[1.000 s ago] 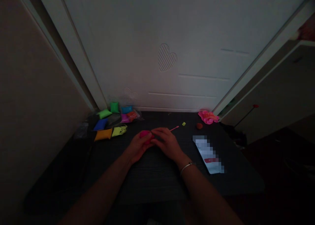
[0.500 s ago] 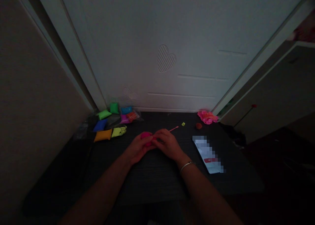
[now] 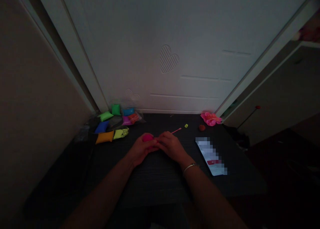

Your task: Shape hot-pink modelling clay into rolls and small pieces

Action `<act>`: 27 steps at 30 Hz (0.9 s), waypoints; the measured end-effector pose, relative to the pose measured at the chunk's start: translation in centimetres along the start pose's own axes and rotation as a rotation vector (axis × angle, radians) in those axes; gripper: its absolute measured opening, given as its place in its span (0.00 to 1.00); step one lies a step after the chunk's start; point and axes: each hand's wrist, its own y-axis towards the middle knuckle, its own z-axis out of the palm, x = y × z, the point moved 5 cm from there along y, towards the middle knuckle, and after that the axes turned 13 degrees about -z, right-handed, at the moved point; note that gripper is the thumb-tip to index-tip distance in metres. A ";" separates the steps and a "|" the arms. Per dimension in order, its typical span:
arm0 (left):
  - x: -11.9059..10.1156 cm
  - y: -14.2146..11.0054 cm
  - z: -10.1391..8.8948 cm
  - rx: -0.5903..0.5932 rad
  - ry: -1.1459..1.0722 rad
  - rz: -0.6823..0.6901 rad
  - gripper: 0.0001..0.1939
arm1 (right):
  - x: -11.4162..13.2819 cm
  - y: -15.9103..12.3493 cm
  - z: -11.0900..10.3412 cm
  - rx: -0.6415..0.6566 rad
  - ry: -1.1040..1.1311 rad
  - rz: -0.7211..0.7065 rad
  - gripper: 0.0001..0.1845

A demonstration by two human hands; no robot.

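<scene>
A lump of bright pink modelling clay (image 3: 148, 137) is held over the dark table by my left hand (image 3: 141, 151), its fingers wrapped round it and the thumb across the near side. My right hand (image 3: 171, 145), with a bracelet at the wrist, pinches the right edge of the clay, and its fingertips meet those of the left. Just beyond the right hand lies a thin pink stick tool (image 3: 176, 131), part of it hidden behind the fingers. The underside of the clay is covered by my hands.
Small soft packets of coloured clay, among them an orange packet (image 3: 104, 137) and a green packet (image 3: 115, 109), lie at the back left. A yellow bit (image 3: 186, 126), a brown-red lump (image 3: 201, 128), a pink flower (image 3: 211, 119) and a phone-like light slab (image 3: 209, 155) lie rightward. A white door panel (image 3: 140, 62) stands behind.
My fingers shift slightly on the pink clay, and a little more of its rounded top shows above the left thumb. Everything on the table stays in place.
</scene>
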 end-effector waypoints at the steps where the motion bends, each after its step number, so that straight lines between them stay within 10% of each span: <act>1: 0.0 0.0 -0.1 -0.005 0.002 0.007 0.13 | 0.1 0.0 0.0 -0.003 0.018 -0.005 0.12; 27: -0.4 -0.1 -0.2 -0.064 -0.071 0.086 0.16 | -0.1 0.1 -0.4 -0.080 0.160 0.075 0.09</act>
